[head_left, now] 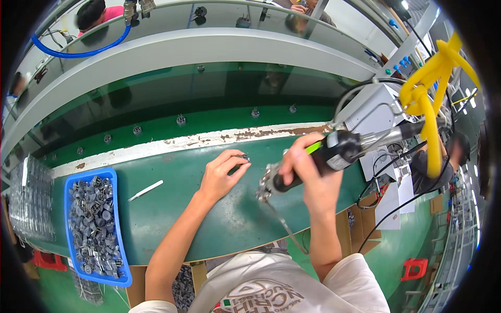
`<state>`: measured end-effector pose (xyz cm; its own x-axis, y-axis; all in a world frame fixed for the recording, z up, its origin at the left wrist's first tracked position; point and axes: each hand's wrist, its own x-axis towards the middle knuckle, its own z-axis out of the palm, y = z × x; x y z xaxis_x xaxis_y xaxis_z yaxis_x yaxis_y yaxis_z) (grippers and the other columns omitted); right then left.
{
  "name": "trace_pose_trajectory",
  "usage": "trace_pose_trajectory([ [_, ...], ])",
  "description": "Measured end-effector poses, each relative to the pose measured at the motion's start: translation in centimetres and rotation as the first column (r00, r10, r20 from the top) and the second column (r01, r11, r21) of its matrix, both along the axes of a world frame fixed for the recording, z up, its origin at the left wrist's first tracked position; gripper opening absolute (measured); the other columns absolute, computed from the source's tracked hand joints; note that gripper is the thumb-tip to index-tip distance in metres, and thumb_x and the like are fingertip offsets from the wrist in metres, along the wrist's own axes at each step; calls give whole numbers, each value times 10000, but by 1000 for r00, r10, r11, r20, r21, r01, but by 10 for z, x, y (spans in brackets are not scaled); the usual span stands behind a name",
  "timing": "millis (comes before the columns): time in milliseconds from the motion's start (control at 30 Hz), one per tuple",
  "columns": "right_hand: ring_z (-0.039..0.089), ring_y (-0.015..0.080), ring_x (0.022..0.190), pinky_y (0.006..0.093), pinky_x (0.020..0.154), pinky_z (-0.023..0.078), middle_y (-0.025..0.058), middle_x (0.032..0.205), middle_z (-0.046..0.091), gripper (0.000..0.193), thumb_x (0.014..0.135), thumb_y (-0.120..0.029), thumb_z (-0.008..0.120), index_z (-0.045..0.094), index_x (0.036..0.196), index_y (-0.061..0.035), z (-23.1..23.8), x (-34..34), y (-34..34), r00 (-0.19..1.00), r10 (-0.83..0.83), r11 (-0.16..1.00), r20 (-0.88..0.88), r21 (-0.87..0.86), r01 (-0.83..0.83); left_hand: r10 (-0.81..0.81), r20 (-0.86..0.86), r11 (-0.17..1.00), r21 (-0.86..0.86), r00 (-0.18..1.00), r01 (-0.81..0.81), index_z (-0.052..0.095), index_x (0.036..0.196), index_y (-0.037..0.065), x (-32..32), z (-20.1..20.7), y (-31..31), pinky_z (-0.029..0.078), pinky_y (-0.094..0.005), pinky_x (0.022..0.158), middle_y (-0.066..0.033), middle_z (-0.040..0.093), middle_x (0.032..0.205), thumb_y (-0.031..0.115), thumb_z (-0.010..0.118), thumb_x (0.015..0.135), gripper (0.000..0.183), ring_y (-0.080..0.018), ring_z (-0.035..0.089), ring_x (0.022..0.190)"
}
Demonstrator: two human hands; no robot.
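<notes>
Over the middle of the green work table (172, 208), my left hand (222, 175) pinches a small grey metal-pronged part (245, 156) between thumb and fingertips. My right hand (313, 172) is wrapped around a black powered hand tool (340, 150), which has a green stripe and a metal mechanism (267, 182) at its front end. That front end points left, toward my left hand, and stays apart from the small part. A shiny metal shaft (383, 138) runs from the tool's rear to a yellow tie (425, 104).
A blue tray (124, 261) full of grey parts stands on the left, with a white pen-like tool (146, 190) nearby. Clear plastic trays (31, 203) are stacked at far left. Beyond the worn white strip (209, 140), several parts sit on a green conveyor (156, 125). Other people work nearby.
</notes>
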<state>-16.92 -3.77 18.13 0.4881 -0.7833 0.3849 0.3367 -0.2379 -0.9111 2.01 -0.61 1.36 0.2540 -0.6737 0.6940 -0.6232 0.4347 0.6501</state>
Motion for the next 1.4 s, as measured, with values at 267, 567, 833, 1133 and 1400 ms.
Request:
trace_pose_trajectory([
  [267,410,115,525,294,522,364,46,712,517,237,1071,-233,572,534,914,-59,-7,-14,-25,897,-424,891,126,-121,438,-211,170,973,126,963,191,766,887,91,-9,-6,3,583,-376,804,-14,724,1028,131,858,806,129,-231,675,946],
  [567,420,127,463,307,530,395,30,616,485,344,1047,-390,474,496,908,-76,-3,-11,-48,998,43,990,55,-140,-35,-230,287,955,252,930,158,824,886,120,-12,-10,-1,511,-350,810,53,722,1018,201,900,749,176,-201,618,988],
  [833,377,109,473,292,519,373,24,611,494,320,1005,-375,508,490,887,-79,-6,0,-45,999,22,993,28,-119,-18,-217,245,952,268,945,149,829,898,112,-11,-11,-3,492,-349,775,54,726,1018,195,900,742,190,-197,621,975],
  [1133,363,109,463,282,492,364,19,582,481,322,977,-380,544,491,874,-79,-11,2,-44,1000,-18,995,15,-95,19,-222,245,950,274,944,152,818,898,102,-11,-12,-3,498,-358,771,42,728,1019,188,899,737,199,-210,626,969],
  [1400,359,106,457,276,495,361,17,589,482,320,969,-377,546,487,874,-78,-12,4,-45,1000,-12,996,1,-89,12,-223,232,948,277,947,156,818,893,97,-11,-11,-4,502,-356,770,33,730,1022,187,897,736,197,-213,630,966],
])
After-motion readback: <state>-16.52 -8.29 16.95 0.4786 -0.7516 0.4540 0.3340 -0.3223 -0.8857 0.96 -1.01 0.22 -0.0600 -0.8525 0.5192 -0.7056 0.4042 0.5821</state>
